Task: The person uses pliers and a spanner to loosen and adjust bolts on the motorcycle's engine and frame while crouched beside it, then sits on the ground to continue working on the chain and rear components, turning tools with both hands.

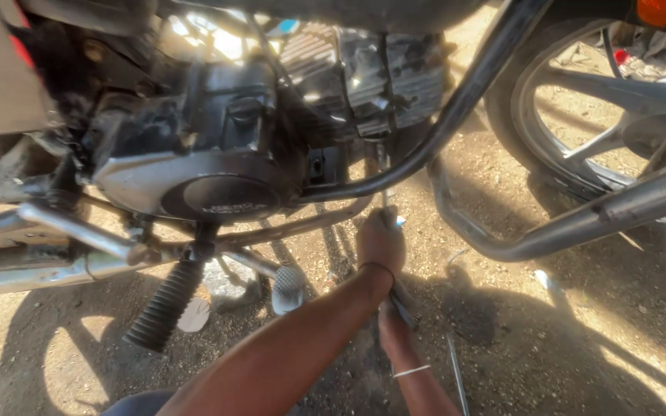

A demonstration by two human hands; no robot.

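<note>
My left hand [380,243] reaches under a motorcycle engine [217,146] and is closed around a thin metal tool [384,192]. The tool points up at the engine's underside, beside the bent frame tube [456,108]. A dark band circles that wrist. My right hand [391,317] sits lower, partly hidden behind my left forearm. It grips a dark-handled tool [404,310], whose head I cannot see. A thin white band sits on the right forearm.
The chrome exhaust pipe [580,219] crosses to the right, with the front wheel [580,115] behind it. A ribbed footpeg [165,304] and a brake pedal [288,286] hang at the lower left. A thin metal rod [456,370] lies on the sandy ground.
</note>
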